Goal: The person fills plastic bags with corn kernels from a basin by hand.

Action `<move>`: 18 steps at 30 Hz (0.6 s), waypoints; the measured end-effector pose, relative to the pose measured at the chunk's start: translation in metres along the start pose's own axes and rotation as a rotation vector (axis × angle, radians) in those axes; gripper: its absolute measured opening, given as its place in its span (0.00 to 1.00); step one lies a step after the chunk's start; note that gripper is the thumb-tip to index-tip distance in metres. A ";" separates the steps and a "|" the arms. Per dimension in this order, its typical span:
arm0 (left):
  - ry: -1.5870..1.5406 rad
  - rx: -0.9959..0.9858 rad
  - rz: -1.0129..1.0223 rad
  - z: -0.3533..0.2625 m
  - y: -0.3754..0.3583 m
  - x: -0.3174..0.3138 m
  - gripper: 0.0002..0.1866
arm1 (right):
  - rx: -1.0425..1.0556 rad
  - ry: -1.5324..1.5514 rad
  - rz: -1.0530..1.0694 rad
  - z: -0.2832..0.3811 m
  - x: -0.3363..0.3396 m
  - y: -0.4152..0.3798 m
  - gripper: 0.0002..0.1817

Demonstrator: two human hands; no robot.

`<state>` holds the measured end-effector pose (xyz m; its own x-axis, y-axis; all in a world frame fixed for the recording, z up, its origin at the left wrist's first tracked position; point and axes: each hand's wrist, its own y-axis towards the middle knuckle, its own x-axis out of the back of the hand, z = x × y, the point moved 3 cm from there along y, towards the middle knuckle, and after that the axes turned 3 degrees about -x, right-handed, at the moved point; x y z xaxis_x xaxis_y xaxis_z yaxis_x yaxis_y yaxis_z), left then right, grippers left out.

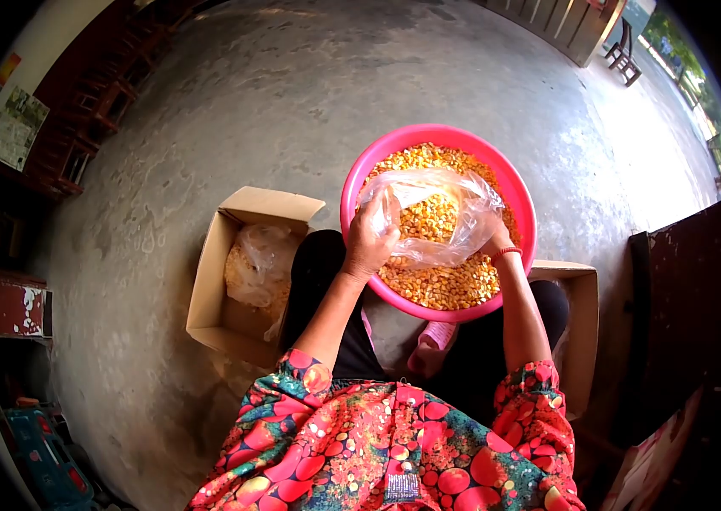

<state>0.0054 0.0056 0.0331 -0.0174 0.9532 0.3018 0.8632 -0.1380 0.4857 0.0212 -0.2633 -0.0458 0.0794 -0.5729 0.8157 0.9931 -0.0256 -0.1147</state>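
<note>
A pink basin (353, 198) full of yellow corn kernels (437, 292) stands in front of my knees. Over it I hold a clear plastic bag (433, 249), its mouth spread wide, with kernels showing through the opening. My left hand (370, 241) grips the bag's left edge, fingers closed on the film. On the far side of the mouth, my right hand (494, 233) is closed on the right edge, its fingers partly behind the plastic. A red bracelet (507, 251) circles my right wrist.
Left of my leg, an open cardboard box (207, 294) holds a clear plastic bag (251, 271) with yellowish contents. Another cardboard box (583, 328) stands on the right. Wooden chairs (105, 106) line the left wall, a dark cabinet (684, 298) is at right, and a chair (624, 55) stands near the doorway.
</note>
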 end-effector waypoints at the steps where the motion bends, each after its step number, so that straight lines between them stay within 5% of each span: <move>1: 0.001 0.001 -0.003 0.001 0.000 0.000 0.30 | 0.002 0.060 -0.007 0.001 -0.003 -0.002 0.19; 9: 0.011 -0.046 -0.028 -0.001 0.003 0.001 0.29 | 0.057 0.058 0.057 -0.005 -0.005 0.007 0.17; 12: 0.030 -0.021 -0.004 -0.002 0.002 0.002 0.27 | 0.056 0.280 -0.036 -0.009 0.005 0.010 0.14; 15: 0.025 -0.004 -0.004 -0.002 0.002 0.002 0.27 | -0.187 0.938 -0.029 0.039 0.045 -0.012 0.12; 18: 0.014 -0.020 -0.010 -0.001 0.002 0.002 0.27 | -0.372 1.110 -0.181 0.027 0.056 -0.005 0.12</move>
<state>0.0066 0.0066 0.0358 -0.0328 0.9508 0.3081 0.8528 -0.1342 0.5048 0.0231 -0.2729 0.0156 -0.3602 -0.9294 -0.0802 0.8814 -0.3108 -0.3557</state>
